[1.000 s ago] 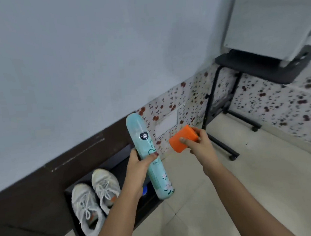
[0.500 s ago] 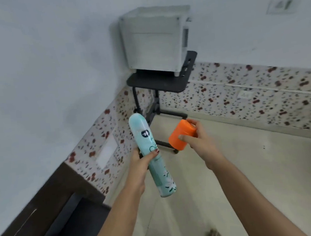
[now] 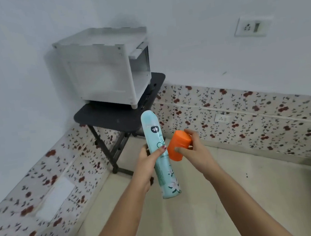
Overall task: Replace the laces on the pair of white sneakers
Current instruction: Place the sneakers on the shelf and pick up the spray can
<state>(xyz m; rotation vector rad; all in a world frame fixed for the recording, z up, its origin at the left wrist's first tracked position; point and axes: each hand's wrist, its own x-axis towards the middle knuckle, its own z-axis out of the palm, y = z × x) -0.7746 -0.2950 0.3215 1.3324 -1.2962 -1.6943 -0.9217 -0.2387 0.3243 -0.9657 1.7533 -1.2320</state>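
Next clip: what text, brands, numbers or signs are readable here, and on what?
"jasm": on the spray can, rest unreadable.
Dark round badge on the can: too blurred to read.
Large letters on the can: partly covered by the left hand.
No text on the orange cap.

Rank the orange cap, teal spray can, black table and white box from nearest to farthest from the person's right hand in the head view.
1. The orange cap, gripped in the right hand.
2. The teal spray can, just left, held by the left hand.
3. The black table, ahead in the corner.
4. The white box, atop that table.
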